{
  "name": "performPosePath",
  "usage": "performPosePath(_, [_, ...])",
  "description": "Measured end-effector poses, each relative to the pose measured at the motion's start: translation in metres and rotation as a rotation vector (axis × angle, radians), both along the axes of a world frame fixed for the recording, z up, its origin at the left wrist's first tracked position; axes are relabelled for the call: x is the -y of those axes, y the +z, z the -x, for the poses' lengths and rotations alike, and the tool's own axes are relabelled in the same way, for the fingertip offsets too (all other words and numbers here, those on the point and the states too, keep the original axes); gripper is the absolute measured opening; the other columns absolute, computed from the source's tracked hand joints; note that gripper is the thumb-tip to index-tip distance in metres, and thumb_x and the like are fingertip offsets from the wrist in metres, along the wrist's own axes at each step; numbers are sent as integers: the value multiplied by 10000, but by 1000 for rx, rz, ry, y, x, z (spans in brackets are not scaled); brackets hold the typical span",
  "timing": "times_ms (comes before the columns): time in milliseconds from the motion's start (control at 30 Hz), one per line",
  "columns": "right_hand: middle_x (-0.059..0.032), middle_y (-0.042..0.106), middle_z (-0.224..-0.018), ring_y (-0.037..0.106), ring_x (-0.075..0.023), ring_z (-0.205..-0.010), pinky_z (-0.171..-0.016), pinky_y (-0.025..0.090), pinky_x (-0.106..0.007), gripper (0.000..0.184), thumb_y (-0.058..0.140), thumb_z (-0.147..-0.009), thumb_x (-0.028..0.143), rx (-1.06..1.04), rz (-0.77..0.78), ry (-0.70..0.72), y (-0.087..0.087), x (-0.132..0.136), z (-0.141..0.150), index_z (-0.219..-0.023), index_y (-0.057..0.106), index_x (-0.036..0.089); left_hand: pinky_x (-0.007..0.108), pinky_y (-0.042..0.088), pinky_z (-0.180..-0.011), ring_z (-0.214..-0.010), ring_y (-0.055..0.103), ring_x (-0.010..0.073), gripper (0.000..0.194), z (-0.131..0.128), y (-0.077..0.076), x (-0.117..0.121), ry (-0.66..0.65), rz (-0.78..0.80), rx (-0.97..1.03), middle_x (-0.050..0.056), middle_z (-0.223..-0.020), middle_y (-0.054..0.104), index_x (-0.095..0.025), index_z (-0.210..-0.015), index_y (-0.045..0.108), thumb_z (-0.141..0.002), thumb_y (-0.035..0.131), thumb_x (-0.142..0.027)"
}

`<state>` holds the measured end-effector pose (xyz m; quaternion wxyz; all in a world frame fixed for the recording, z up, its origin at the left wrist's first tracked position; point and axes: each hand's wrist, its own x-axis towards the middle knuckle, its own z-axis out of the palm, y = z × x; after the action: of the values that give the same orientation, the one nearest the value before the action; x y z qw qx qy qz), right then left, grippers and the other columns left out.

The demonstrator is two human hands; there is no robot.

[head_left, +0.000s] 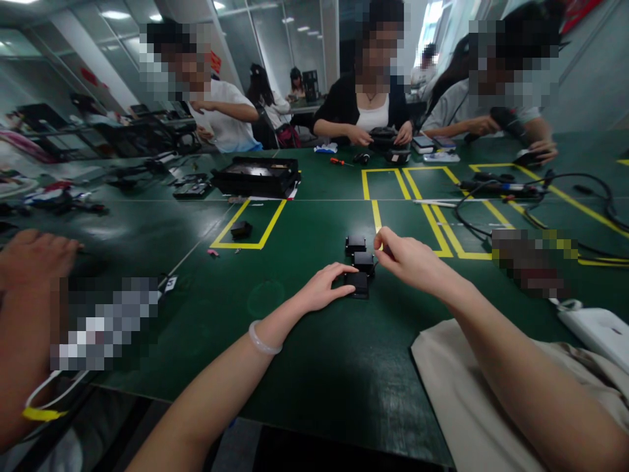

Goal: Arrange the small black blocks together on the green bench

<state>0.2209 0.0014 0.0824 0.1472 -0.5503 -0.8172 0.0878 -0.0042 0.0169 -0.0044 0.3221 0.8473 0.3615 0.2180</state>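
Forearms [211, 387] cross the green desk [314, 393], the left hand [319, 290] steadying the nearest black box [357, 286] best with parted thumb and fingers, the right hand [403, 255] pinched beside the middle box [363, 260], its grip's contents unclear.

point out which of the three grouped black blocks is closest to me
The front block, with your left hand at it; the other two sit farther back.

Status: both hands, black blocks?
Left hand: fingers on nearest black block. Right hand: fingertips pinched beside middle block, contents unclear. Beige cloth off at right.
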Motion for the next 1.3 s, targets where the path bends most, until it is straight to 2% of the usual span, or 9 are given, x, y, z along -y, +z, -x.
performPosePath(167, [0, 584, -693, 521, -158, -618, -532, 260, -256, 153, 408, -908, 380, 2, -11, -16, -3, -2, -3, -877, 455, 238, 324, 440, -863, -1058, 541, 218, 378, 0, -1, 1, -1, -4, 2, 47, -1151, 571, -268, -1253, 521, -898, 553, -394])
performPosePath(267, [3, 586, -712, 516, -151, -609, -544, 275, -256, 98, 419, -894, 317, -12, 2, 37, -4, -3, -7, -945, 446, 238, 321, 438, -856, -1053, 542, 217, 379, -1, -2, 0, -3, -10, -2, 45, -1149, 572, -268, -1252, 523, -898, 552, -400])
performPosePath(333, [5, 591, -730, 523, -148, -616, -553, 283, -254, 123, 442, -874, 298, -27, 16, 60, -4, -3, -8, -982, 438, 239, 321, 437, -854, -1052, 542, 219, 380, -2, -1, 0, -7, -14, -5, 47, -1146, 573, -265, -1250, 526, -897, 552, -403])
performPosePath(533, [-6, 579, -689, 517, -164, -617, -530, 251, -260, 145, 406, -905, 371, 22, -27, -42, -2, 0, -3, -871, 449, 237, 329, 441, -853, -1055, 540, 225, 387, -3, 1, 1, -5, 1, -10, 51, -1147, 570, -266, -1254, 525, -899, 538, -418])
performPosePath(700, [4, 602, -725, 520, -152, -614, -538, 265, -256, 125, 444, -865, 283, -14, -11, 16, -3, -2, -6, -982, 438, 240, 318, 439, -853, -1057, 537, 219, 384, -4, 0, 1, -1, 2, -8, 46, -1154, 569, -268, -1252, 525, -897, 546, -413])
performPosePath(900, [-19, 603, -723, 523, -167, -627, -526, 260, -262, 134, 422, -895, 359, 10, -26, -21, -4, -2, -8, -908, 462, 232, 320, 436, -848, -1051, 541, 220, 387, -4, 0, 1, -2, -1, -4, 46, -1147, 571, -267, -1255, 524, -900, 537, -421])
performPosePath(1067, [-11, 625, -755, 545, -163, -641, -550, 291, -261, 184, 445, -863, 279, -55, 23, 46, -4, -3, -10, -1040, 448, 231, 326, 444, -852, -1074, 535, 230, 392, -4, 1, 2, 4, 18, -16, 54, -1157, 569, -266, -1254, 525, -895, 545, -422])
performPosePath(1233, [-19, 606, -721, 531, -171, -635, -521, 256, -260, 162, 413, -905, 382, 13, -22, -28, -2, -1, -8, -913, 476, 233, 326, 442, -851, -1065, 539, 225, 382, -4, 1, 2, -4, 8, -8, 50, -1158, 568, -268, -1257, 522, -901, 543, -403])
performPosePath(1300, [-16, 596, -705, 513, -168, -611, -515, 244, -262, 155, 388, -917, 364, 49, -32, -42, -3, 0, -7, -905, 472, 235, 325, 441, -851, -1051, 543, 221, 383, -4, 1, 2, -11, 1, -2, 50, -1152, 570, -266, -1257, 523, -900, 544, -406])
